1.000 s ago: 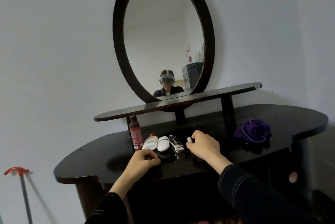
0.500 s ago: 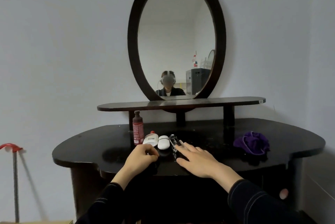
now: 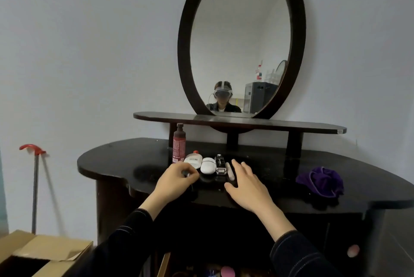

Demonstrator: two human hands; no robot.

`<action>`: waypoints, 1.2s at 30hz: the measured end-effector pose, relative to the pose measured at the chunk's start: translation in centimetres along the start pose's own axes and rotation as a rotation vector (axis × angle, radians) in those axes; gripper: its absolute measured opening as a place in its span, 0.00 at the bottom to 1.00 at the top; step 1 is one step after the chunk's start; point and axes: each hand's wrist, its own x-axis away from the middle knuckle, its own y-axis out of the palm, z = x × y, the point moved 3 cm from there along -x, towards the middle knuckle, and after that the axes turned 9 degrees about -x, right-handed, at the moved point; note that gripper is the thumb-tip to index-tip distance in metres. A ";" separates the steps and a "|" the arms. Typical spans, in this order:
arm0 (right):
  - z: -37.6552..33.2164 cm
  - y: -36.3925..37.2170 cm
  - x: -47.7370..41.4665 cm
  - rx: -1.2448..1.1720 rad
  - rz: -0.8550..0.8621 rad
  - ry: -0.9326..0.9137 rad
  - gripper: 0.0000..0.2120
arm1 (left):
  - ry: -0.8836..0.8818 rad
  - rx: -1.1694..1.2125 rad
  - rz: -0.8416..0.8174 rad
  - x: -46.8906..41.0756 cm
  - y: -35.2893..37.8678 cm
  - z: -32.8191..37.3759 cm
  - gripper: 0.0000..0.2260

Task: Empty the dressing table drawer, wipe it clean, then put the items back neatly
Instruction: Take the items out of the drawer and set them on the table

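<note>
Dark glossy dressing table tabletop (image 3: 125, 160) fills mid frame, against a pale wall. Oval dark-framed mirror (image 3: 184, 52) stands above it on a narrow raised shelf (image 3: 291, 124); the person's reflection sits low in the glass. Open cardboard box (image 3: 51, 247) bottom left on the floor. Red-handled pole (image 3: 34, 187) leans on the wall left of the table. Drawer (image 3: 164, 264) is open below the tabletop at the bottom edge, with items still inside, dim and mostly cut off. Purple cloth (image 3: 320, 179) lies bunched on the tabletop's right side, well apart from the hands.

Right hand (image 3: 248, 185) is palm down over the tabletop front, grip fully open, fingers straight and spread, holding nothing. Left hand (image 3: 174, 183) sits beside it, grip closed, fingers curled round a small shiny item (image 3: 187, 173), too small to identify.

Row of items just beyond the hands, left to right:
- red bottle (image 3: 178, 144), upright
- white tube (image 3: 193, 160), red cap, lying flat
- white oval case (image 3: 207, 165)
- clear-and-black case (image 3: 220, 164)
- pale stick (image 3: 230, 171), just beside the right index finger; cannot tell if touching
</note>
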 end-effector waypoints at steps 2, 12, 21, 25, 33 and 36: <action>0.3 -0.1 2.7 0.016 0.206 -0.005 0.27 | -0.032 -0.009 0.097 1.4 -0.3 0.1 0.01; 12.2 9.0 18.0 -0.114 0.383 -0.237 0.09 | 0.070 0.009 -0.104 19.9 11.5 -2.7 0.07; 21.2 18.9 17.7 -0.086 -0.191 0.422 0.15 | -0.091 -0.200 -0.893 23.3 22.5 -8.5 0.09; 19.7 21.4 14.2 -0.046 -0.240 0.234 0.20 | -0.083 -0.200 -0.826 23.0 22.7 -8.8 0.09; 18.4 25.4 10.0 0.159 -0.238 0.133 0.16 | -0.049 -0.232 -0.784 22.9 22.0 -8.2 0.09; 19.0 25.3 9.9 0.197 -0.252 0.102 0.17 | -0.030 -0.235 -0.768 22.9 22.0 -7.8 0.09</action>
